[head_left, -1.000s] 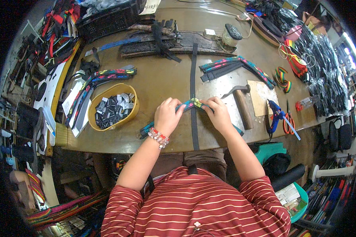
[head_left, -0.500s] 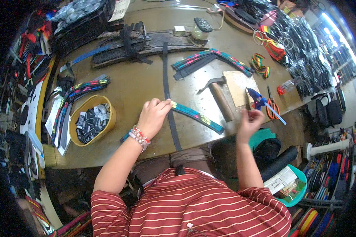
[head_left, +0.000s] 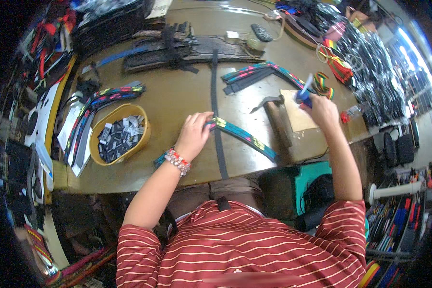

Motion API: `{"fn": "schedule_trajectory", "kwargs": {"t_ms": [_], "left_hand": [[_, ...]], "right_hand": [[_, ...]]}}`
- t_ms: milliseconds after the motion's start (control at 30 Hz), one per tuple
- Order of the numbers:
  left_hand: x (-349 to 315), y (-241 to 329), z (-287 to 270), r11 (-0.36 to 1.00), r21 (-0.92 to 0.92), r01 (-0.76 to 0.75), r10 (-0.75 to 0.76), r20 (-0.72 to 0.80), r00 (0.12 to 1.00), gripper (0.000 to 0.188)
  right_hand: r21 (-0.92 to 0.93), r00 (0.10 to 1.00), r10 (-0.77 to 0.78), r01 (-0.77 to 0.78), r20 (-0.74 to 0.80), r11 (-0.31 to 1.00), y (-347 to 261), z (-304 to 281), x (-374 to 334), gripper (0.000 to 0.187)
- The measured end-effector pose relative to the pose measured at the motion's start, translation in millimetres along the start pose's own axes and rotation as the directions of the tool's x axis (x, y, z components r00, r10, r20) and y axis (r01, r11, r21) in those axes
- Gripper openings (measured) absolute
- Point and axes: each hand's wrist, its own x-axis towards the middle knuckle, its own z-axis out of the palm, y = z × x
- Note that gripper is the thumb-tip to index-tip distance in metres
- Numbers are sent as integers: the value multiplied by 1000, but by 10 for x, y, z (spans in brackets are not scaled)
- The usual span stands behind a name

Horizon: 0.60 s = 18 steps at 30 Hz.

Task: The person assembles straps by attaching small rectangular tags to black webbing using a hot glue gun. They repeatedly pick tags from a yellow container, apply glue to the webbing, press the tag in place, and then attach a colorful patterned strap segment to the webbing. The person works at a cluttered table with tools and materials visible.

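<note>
My left hand [head_left: 194,133], with a beaded bracelet on its wrist, pinches a teal patterned strap [head_left: 247,138] near its middle. The strap slants across a narrow black band [head_left: 215,91] lying on the table. My right hand [head_left: 323,113] is closed around a blue hot glue gun [head_left: 303,96], whose pale glue stick points up and away. It is over a square of cardboard [head_left: 296,115]. Left of the cardboard lies a hammer [head_left: 277,120] with a wooden handle. My right hand and forearm cover the area where the orange-handled scissors were.
A yellow tub [head_left: 146,139] of small black and grey pieces stands at the left, beside more patterned straps [head_left: 89,108]. Another patterned strap [head_left: 245,73] lies farther back. Dark boards [head_left: 211,50] and a small jar [head_left: 257,41] are at the far side. Plastic-wrapped goods [head_left: 374,67] crowd the right.
My right hand has taken hold of the glue gun and lifted it, turning its glue stick upward. My left hand keeps its grip on the strap. The whole view has shifted slightly.
</note>
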Motion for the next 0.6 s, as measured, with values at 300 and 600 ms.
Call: {"fn": "schedule_trajectory", "kwargs": {"t_ms": [300,600], "left_hand": [[-14,-12,18,997,-55,46,-47,-15,999,38],[-8,-13,17,997,-71,37,-39,-27,999,37]], "right_hand": [[468,917,-389,384,-91,796,-1207,300,-324,44],[484,921,-382,369,-76,794,-1223,287,-226,40]]}}
